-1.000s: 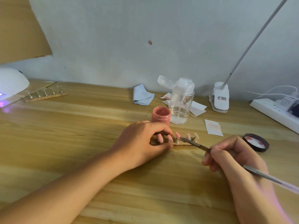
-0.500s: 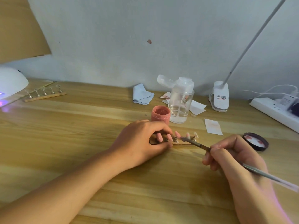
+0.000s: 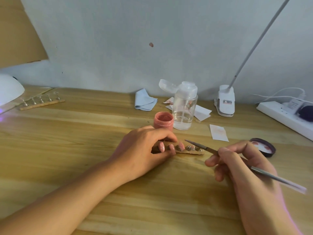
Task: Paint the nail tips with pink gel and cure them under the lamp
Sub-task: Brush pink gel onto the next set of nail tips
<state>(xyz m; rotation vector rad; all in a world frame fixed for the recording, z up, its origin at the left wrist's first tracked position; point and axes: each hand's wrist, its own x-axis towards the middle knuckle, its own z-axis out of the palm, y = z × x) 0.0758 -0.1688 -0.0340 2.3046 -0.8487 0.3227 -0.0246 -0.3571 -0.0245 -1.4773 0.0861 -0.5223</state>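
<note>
While the left hand (image 3: 144, 150) curls its fingers over the left end of the narrow wooden strip (image 3: 200, 152) and pins it to the light wooden table (image 3: 84, 133), the right hand (image 3: 237, 165) pinches a thin grey-handled brush (image 3: 203, 147) between thumb and fingers. Its bristle end is poised just above the row of small nail tips (image 3: 192, 148) mounted on that strip. Which tips already carry colour is hard to tell; those toward the free end look unpainted, so painting seems partway through. To do it well, I would load the brush lightly from the open pink gel jar (image 3: 163, 120) just behind the left hand and wipe the excess on its rim. Then stroke each tip from base to point in a thin, even coat, with the strip pressed flat so nothing wobbles. Thick gel may pool at the edges and cure unevenly. The white domed curing lamp (image 3: 10, 89) sits well apart at the table's far left
</note>
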